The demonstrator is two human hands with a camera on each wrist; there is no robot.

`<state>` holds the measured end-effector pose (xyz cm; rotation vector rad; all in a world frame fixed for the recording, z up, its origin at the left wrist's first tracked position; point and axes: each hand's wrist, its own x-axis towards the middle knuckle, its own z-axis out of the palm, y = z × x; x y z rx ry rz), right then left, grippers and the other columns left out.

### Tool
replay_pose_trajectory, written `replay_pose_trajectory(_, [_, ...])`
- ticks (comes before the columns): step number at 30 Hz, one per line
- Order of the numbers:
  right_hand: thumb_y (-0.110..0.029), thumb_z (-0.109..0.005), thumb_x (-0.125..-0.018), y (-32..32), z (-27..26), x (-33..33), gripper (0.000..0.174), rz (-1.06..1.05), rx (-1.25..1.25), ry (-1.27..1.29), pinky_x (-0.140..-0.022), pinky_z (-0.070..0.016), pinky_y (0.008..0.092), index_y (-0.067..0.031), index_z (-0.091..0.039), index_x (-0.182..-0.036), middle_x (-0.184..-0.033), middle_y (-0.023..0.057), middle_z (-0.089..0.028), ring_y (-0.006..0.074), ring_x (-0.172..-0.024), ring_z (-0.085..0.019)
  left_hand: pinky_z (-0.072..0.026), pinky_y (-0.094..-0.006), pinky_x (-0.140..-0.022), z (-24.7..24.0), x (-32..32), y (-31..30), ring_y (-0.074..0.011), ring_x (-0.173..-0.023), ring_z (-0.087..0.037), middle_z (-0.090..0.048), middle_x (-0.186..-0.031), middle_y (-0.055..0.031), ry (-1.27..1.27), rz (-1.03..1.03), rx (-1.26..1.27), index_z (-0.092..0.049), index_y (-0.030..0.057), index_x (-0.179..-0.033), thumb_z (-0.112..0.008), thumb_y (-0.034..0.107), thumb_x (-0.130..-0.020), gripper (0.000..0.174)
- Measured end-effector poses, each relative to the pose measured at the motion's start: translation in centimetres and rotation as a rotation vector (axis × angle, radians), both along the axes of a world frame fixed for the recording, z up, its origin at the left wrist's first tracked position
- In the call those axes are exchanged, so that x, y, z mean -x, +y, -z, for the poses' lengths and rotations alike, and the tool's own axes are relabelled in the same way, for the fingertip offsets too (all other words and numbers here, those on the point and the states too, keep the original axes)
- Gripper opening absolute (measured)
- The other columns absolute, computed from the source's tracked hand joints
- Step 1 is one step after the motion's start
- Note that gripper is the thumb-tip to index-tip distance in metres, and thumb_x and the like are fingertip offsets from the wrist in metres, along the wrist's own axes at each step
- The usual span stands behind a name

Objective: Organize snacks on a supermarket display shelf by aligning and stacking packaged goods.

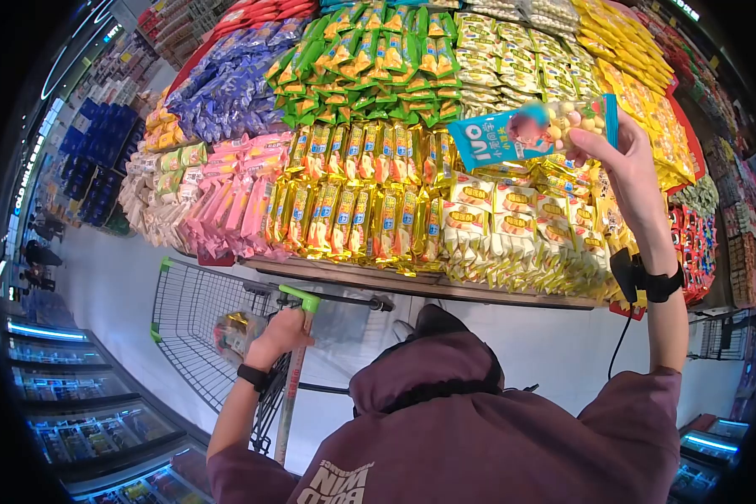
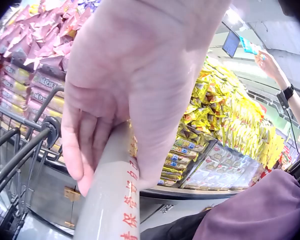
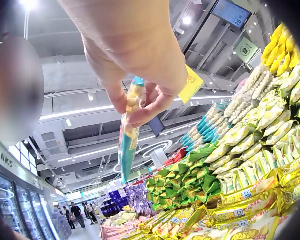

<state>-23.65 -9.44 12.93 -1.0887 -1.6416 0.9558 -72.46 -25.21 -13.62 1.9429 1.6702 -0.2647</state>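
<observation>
High over the display, my right hand (image 1: pixel 634 172) pinches one end of a blue snack bag (image 1: pixel 489 141), with thumb in front and fingers behind. Pale round balls show through the bag's clear part. Edge-on in the right wrist view, the snack bag (image 3: pixel 128 150) hangs from thumb and fingertips. Down at the left, my left hand (image 1: pixel 279 338) grips the shopping cart handle (image 1: pixel 289 403). Close up in the left wrist view, the left hand (image 2: pixel 135 75) wraps loosely over this grey handle (image 2: pixel 107 200) printed with red characters.
The wire shopping cart (image 1: pixel 189 298) stands at left with a clear-and-gold package (image 1: pixel 237 332) inside. Ahead rises a sloped display of gold packets (image 1: pixel 340 214), pink packets (image 1: pixel 235 197) and green packets (image 1: pixel 370 63), edged by a ledge (image 1: pixel 378 281). Lit coolers (image 1: pixel 92 403) line the left.
</observation>
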Motion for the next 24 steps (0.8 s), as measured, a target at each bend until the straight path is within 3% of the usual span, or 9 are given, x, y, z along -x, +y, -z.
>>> replay_pose_trajectory(4, [-0.013,-0.078,-0.084,-0.3,1.4,-0.9,0.035,0.058,0.048,0.007,-0.072,-0.0506,0.0280,-0.0002,-0.060,-0.111,-0.092,0.0076,-0.070,0.0126,-0.078,-0.065,-0.0562,-0.0472,-0.076,-2.3,-0.2,0.5,-0.0409,-0.083,-0.067,-0.068,-0.082,-0.0225,0.097,-0.018,0.033,-0.067,-0.0005,-0.081,-0.083,0.026,-0.064,0.035])
replay_pose_trajectory(8, [-0.010,-0.077,-0.084,-0.8,2.4,-1.9,0.029,0.167,0.139,0.028,-0.070,-0.0515,0.0278,-0.0003,-0.061,-0.106,-0.092,0.0072,-0.070,0.0124,-0.076,-0.065,-0.0564,-0.0469,-0.075,-1.2,1.8,1.0,-0.0396,-0.082,-0.068,-0.068,-0.082,-0.0213,0.161,0.026,0.028,-0.068,0.0007,-0.084,-0.082,0.028,-0.063,0.037])
replay_pose_trajectory(15, [-0.009,-0.076,-0.085,0.5,3.6,-2.8,0.024,0.152,0.237,0.076,-0.069,-0.0525,0.0264,-0.0007,-0.063,-0.103,-0.090,0.0066,-0.069,0.0114,-0.074,-0.065,-0.0564,-0.0454,-0.072,-1.0,2.5,1.3,-0.0365,-0.077,-0.069,-0.068,-0.077,-0.0183,0.212,0.025,-0.020,-0.069,0.0042,-0.076,-0.081,0.027,-0.066,0.028])
replay_pose_trajectory(19, [-0.009,-0.078,-0.084,2.1,3.3,-1.9,0.027,0.107,0.279,0.118,-0.067,-0.0543,0.0255,-0.0005,-0.062,-0.104,-0.091,0.0072,-0.070,0.0117,-0.074,-0.066,-0.0561,-0.0445,-0.070,-1.7,2.7,1.5,-0.0357,-0.076,-0.069,-0.068,-0.076,-0.0178,0.229,0.061,-0.018,-0.069,0.0060,-0.079,-0.081,0.037,-0.071,0.034])
replay_pose_trajectory(22, [-0.009,-0.076,-0.086,3.6,2.7,-0.3,0.026,0.049,0.286,0.108,-0.067,-0.0555,0.0258,-0.0001,-0.062,-0.105,-0.091,0.0085,-0.070,0.0124,-0.075,-0.067,-0.0549,-0.0442,-0.067,-6.9,0.9,3.2,-0.0356,-0.074,-0.069,-0.068,-0.074,-0.0153,0.294,0.171,-0.004,-0.067,0.0058,-0.077,-0.074,0.052,-0.081,0.047])
replay_pose_trajectory(24, [-0.009,-0.075,-0.087,4.5,2.3,0.9,0.025,-0.022,0.302,0.121,-0.068,-0.0564,0.0264,0.0006,-0.062,-0.106,-0.094,0.0103,-0.071,0.0136,-0.075,-0.068,-0.0537,-0.0432,-0.065,-14.2,-1.8,6.8,-0.0358,-0.071,-0.068,-0.068,-0.072,-0.0147,0.072,0.172,0.017,-0.069,0.0054,-0.082,-0.070,0.049,-0.087,0.044])
